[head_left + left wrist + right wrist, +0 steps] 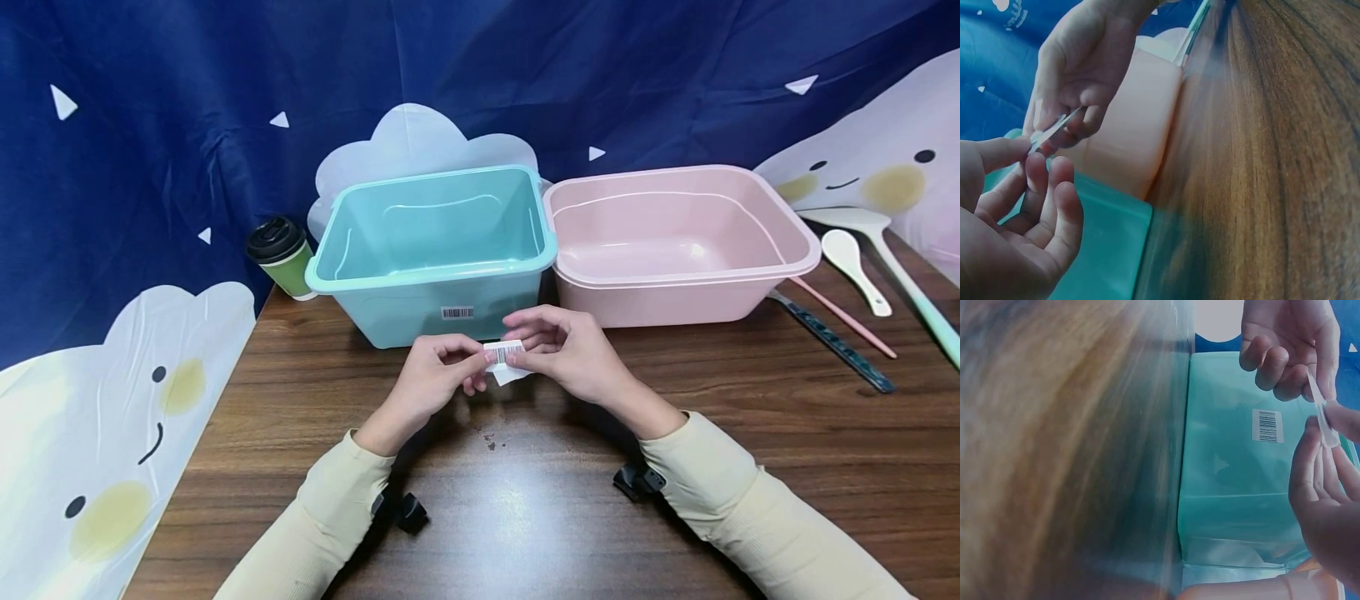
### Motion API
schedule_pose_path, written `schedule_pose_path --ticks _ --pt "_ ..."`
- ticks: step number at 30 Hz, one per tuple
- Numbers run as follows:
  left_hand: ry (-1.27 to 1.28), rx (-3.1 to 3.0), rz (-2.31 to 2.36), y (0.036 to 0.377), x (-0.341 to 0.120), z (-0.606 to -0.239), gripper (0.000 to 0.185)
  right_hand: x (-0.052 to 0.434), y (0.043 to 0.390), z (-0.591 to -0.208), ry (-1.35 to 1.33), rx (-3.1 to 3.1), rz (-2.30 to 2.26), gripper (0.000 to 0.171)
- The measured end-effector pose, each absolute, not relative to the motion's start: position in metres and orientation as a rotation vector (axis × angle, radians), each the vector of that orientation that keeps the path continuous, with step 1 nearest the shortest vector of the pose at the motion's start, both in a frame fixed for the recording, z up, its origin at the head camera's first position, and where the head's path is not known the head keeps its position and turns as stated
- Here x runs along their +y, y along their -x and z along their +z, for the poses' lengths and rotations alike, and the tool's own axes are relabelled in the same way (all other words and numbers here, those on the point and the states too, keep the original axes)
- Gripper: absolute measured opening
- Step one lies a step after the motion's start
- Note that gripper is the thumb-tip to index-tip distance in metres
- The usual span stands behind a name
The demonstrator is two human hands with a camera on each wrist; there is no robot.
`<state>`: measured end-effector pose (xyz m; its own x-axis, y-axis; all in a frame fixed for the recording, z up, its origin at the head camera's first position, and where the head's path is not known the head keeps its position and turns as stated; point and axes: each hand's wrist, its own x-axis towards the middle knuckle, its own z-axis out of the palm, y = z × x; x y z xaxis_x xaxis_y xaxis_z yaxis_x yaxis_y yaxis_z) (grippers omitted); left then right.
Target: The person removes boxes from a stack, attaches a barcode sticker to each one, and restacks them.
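Both hands meet in front of the teal bin (420,304), pinching a small white barcode sticker (501,353) between them. My left hand (433,373) grips its left end with thumb and fingers, while my right hand (573,354) pinches the right end, thumb on the printed face. A white flap of paper (512,374) hangs below the barcode. In the right wrist view the sticker (1324,422) shows edge-on as a thin white strip. Another barcode label (457,312) is stuck on the front wall of the teal bin.
A pink basin (652,304) stands against the teal bin's right side. A green cup with a black lid (288,262) is at left. On the right lie a white spoon (851,262), a dark-handled utensil (836,346), a pink stick (847,321) and a long ladle (903,271).
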<state>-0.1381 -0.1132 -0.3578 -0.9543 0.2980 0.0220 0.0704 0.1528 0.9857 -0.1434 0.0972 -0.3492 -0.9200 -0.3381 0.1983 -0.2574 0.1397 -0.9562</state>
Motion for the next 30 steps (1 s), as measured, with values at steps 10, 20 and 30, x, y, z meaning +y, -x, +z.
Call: schedule_pose_path --ticks 10,20,30 --pt "-0.356 2.21 1.935 0.138 -0.1131 -0.3576 0.016 0.0973 0.1434 -0.349 0.565 2.343 -1.922 0.037" --pt "-0.349 2.201 1.943 0.1376 -0.1128 -0.3578 0.018 0.0966 0.1426 -0.351 0.576 2.334 -1.921 0.035" --pt "-0.325 2.195 1.951 0.1375 -0.1121 -0.3579 0.017 0.0964 0.143 -0.3527 0.599 2.342 -1.9 0.033"
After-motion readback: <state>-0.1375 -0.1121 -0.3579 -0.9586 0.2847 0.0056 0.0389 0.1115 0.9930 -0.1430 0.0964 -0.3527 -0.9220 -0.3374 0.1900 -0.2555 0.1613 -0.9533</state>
